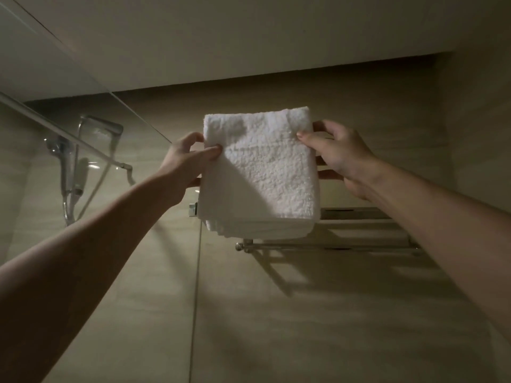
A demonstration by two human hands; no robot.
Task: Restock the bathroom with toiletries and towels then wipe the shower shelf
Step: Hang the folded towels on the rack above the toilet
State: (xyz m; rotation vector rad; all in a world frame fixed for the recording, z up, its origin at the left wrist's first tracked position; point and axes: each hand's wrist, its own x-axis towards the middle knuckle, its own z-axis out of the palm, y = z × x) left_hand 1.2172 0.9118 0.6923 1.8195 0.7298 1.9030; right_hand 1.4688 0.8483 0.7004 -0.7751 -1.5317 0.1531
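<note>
Glass of a shower screen (41,78) fills the upper left, braced by a thin metal support bar (83,142) that runs down and to the right. Behind the glass, dim and blurred, hang a square shower head (101,128) and a hand shower (59,146) on its rail. A small metal bracket (192,210) sits where the glass meets the tiled wall (304,313).

Next comes the left hand (182,164), its bare arm stretched up from the lower left corner. It grips the left edge of a folded white towel (262,167): the thumb (213,152) lies across the near face, and the fingers curl round behind.

The towel is held up in the middle of the view, in front of the wall, with its broad terry face turned toward the camera. Several folded layers show along its bottom edge. That edge overlaps the left end of a metal towel rack (359,217). In this low light it may be resting on the rack's bars or only be held just above them; I cannot tell which.

The right hand (343,158) grips the towel's right edge in the same way, with its thumb (307,138) on the front near the top corner and the fingers wrapped behind. Its arm comes in from the right side.

The rack's bars run on to the right, fixed to the wall, and cast slatted shadows on the tiles below.
</note>
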